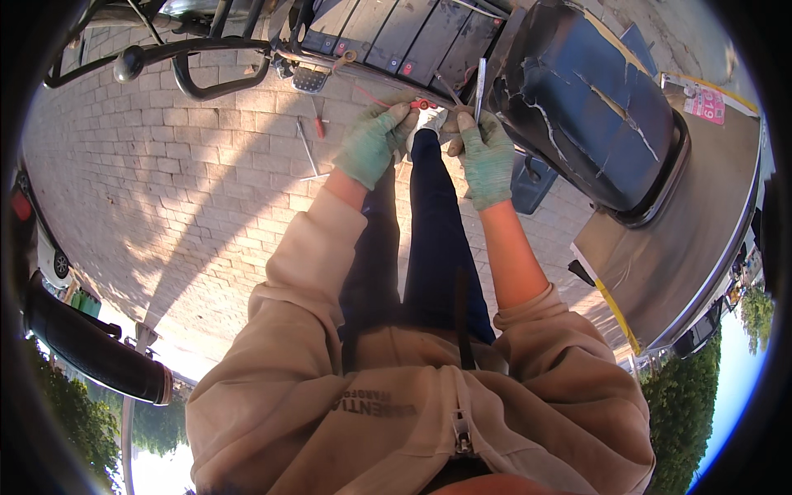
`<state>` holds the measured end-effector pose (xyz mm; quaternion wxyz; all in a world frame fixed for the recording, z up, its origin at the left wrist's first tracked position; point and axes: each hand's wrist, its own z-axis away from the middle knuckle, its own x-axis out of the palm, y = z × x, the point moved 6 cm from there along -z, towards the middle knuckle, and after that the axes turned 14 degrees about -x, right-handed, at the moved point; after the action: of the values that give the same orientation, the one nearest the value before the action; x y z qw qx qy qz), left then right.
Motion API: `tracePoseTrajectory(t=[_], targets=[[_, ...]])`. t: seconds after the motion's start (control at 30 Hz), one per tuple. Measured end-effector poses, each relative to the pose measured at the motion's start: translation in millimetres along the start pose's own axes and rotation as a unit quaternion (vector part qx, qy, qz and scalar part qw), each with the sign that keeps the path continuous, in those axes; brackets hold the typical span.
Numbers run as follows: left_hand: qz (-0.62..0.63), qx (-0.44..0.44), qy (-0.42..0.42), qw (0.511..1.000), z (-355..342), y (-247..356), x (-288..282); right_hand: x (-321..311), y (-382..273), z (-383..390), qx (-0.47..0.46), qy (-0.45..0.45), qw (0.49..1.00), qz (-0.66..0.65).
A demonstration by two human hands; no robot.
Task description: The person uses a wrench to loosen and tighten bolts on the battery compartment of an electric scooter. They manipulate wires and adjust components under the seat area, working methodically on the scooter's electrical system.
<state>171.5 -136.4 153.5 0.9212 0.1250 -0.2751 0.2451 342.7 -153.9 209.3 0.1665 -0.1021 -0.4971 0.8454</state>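
Note:
My left hand [373, 147], in a green-coated work glove, pinches a red wire end [424, 104] with a red cover. The thin red wire runs up and left toward a row of dark batteries [404, 41]. In a matching glove, my right hand [485, 157] is closed around a slim silver metal tool [481, 87] that points upward; its lower part is hidden by the fingers, so its exact kind does not show. Both hands are close together, just in front of the battery compartment. Between them a light-coloured shoe [429, 120] is partly visible.
A cracked dark seat [594, 99] stands tilted at right, beside a brown panel [668, 231]. On the brick paving [190, 181] lie a red-handled screwdriver [319, 125] and a T-handle wrench [307, 148]. A ridged metal pedal [309, 79] and black tubular frame [219, 87] are upper left.

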Motion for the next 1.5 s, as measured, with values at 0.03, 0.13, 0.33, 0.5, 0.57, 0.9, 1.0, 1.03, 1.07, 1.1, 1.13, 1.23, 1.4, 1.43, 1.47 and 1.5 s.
tracePoseTrajectory(t=[0.03,0.13,0.33,0.5,0.57,0.9,1.0,1.03,1.07,1.1,1.13,1.23,1.4,1.43,1.47,1.5], targets=[[-0.009,-0.003,0.029,1.0,-7.8,4.2,-7.3,-4.8,-2.4,0.9,0.004,0.012,1.0,0.023],[-0.101,0.028,0.114,0.988,-35.6,28.6,-25.3,-18.1,-16.3,5.1,-0.038,0.001,0.988,0.15],[-0.326,0.078,0.203,0.92,-112.1,69.3,-51.1,-30.3,-24.7,10.0,-0.088,-0.05,0.962,0.255],[-0.461,0.05,0.254,0.849,-168.8,79.2,-71.1,-36.4,-26.6,7.5,-0.096,-0.056,0.951,0.287],[-0.494,0.034,0.273,0.825,-177.1,79.6,-74.4,-36.4,-29.1,3.9,-0.113,-0.062,0.951,0.28],[-0.512,0.026,0.281,0.811,-211.5,70.4,-92.7,-29.1,-31.2,-15.4,-0.148,-0.087,0.946,0.275],[-0.515,0.02,0.291,0.806,-217.8,70.4,-97.8,-27.6,-29.4,-17.9,-0.138,-0.091,0.947,0.276],[-0.531,0.019,0.299,0.792,-218.4,71.3,-97.6,-26.9,-29.0,-18.8,-0.14,-0.094,0.947,0.275],[-0.547,0.016,0.31,0.778,-218.3,72.5,-97.1,-26.9,-27.8,-19.7,-0.136,-0.094,0.945,0.281],[-0.556,0.011,0.312,0.77,-218.4,73.2,-95.8,-26.7,-27.5,-20.5,-0.14,-0.096,0.944,0.282],[-0.564,0.005,0.317,0.762,-218.3,73.7,-94.7,-26.1,-27.1,-21.6,-0.146,-0.097,0.943,0.282],[-0.595,-0.005,0.319,0.738,-219.0,75.7,-92.1,-26.7,-24.7,-23.8,-0.139,-0.093,0.947,0.276],[-0.638,-0.001,0.311,0.704,-225.7,75.4,-93.6,-25.3,-22.2,-25.5,-0.109,-0.093,0.951,0.273],[-0.641,0.0,0.312,0.701,-226.9,74.9,-94.3,-24.4,-21.9,-26.3,-0.105,-0.092,0.952,0.272],[-0.642,-0.003,0.313,0.7,-227.7,74.3,-95.1,-23.7,-21.7,-27.0,-0.1,-0.09,0.953,0.272],[-0.637,0.001,0.313,0.704,-227.9,74.3,-95.1,-21.9,-21.9,-28.3,-0.106,-0.09,0.952,0.272]])
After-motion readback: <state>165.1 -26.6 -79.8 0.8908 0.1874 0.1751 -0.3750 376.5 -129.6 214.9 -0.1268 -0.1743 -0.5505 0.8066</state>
